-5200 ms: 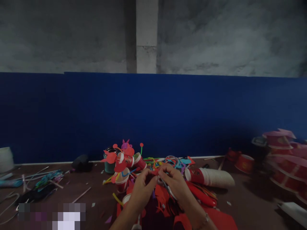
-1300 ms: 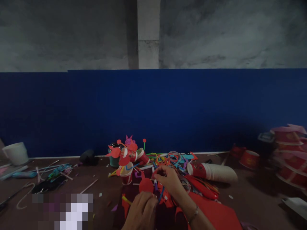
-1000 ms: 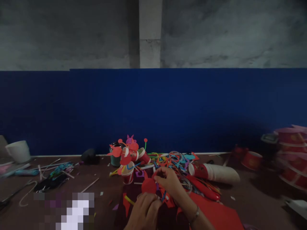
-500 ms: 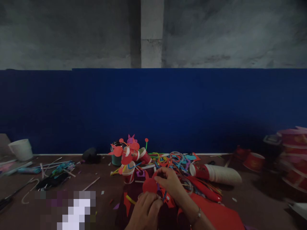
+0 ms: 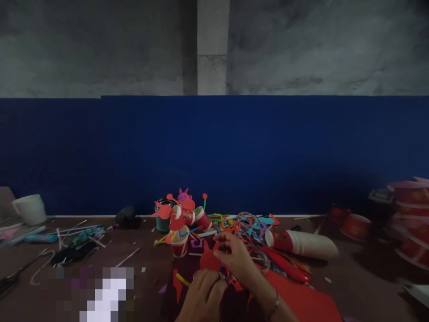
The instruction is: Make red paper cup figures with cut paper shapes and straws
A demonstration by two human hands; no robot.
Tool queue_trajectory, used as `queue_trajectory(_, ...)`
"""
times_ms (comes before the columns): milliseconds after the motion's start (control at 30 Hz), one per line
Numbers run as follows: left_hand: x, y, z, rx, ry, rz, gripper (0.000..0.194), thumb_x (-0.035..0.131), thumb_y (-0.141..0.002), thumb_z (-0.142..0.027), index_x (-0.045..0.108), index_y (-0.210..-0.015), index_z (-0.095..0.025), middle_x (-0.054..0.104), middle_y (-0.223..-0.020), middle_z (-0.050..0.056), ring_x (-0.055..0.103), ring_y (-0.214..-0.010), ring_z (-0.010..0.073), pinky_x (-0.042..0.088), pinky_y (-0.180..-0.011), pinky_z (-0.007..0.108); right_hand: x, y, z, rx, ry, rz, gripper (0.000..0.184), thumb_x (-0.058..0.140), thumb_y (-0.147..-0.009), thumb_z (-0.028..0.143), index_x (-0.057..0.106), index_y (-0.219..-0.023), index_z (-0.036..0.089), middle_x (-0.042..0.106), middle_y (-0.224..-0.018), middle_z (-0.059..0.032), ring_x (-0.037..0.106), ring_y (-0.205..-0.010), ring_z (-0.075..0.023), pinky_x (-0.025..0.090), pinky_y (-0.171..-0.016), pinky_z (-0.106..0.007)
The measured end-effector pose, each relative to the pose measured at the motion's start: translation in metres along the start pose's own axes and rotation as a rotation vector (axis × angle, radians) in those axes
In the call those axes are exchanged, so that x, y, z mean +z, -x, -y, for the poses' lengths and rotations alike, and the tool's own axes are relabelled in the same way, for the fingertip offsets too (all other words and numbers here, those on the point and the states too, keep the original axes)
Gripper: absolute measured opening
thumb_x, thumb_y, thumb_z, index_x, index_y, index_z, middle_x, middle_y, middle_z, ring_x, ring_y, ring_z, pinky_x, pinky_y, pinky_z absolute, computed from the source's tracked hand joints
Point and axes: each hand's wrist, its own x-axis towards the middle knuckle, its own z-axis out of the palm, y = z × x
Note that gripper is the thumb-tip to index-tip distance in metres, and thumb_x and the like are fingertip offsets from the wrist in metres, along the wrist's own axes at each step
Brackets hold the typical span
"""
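A round red paper cutout with pointed ears stands upright in front of me, above a pale rim that looks like a paper cup's. My left hand is closed around the piece below the cutout, covering most of it. At the cutout's right ear, my right hand has its thumb against the red paper and its fingers curled around the ear's edge. Behind them a white-rimmed red paper cup stands among joined cups decorated with red paper shapes.
Coloured pipe cleaners and scraps lie behind my hands. On the right are a stack of paper cups on its side and red paper sheets. A white mug stands far left; a blue partition lines the table's back.
My right thumb has shifted left on the red paper cutout, and its fingers have spread slightly. My left hand keeps its place.
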Motion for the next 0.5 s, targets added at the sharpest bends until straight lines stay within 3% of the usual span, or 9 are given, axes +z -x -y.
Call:
queue_trajectory(200, 0.001, 0.004, 0.002, 0.018, 0.001, 0.046, 0.027, 0.029, -0.093, -0.014, 0.056, -0.091, -0.017, 0.062, -0.074, 0.004, 0.057, -0.064, 0.0147, 0.049, -0.063, 0.027, 0.0, 0.002, -0.002, -0.045, 0.004, 0.025, 0.027, 0.054, -0.064, 0.014, 0.053, -0.09, 0.02, 0.054, -0.056, 0.0079, 0.049, -0.05, -0.0105, 0.035, -0.05, -0.022)
queue_trajectory(367, 0.012, 0.018, 0.005, -0.033, 0.038, -0.018, 0.027, 0.031, -0.089, -0.009, 0.056, -0.092, -0.017, 0.06, -0.076, 0.006, 0.055, -0.067, 0.0161, 0.048, -0.063, 0.028, 0.0, 0.001, -0.001, -0.063, 0.018, 0.0, 0.025, 0.054, -0.065, 0.013, 0.051, -0.089, 0.02, 0.056, -0.056, 0.0074, 0.05, -0.052, -0.0107, 0.036, -0.052, -0.022)
queue_trajectory(500, 0.015, 0.024, 0.008, -0.031, 0.045, 0.01, 0.029, 0.032, -0.086, -0.007, 0.056, -0.097, -0.017, 0.061, -0.084, 0.008, 0.057, -0.075, 0.0177, 0.048, -0.07, 0.03, -0.002, -0.002, -0.001, -0.023, 0.006, 0.008, 0.021, 0.056, -0.065, 0.017, 0.052, -0.086, 0.02, 0.059, -0.056, 0.0063, 0.054, -0.052, -0.0119, 0.038, -0.052, -0.022)
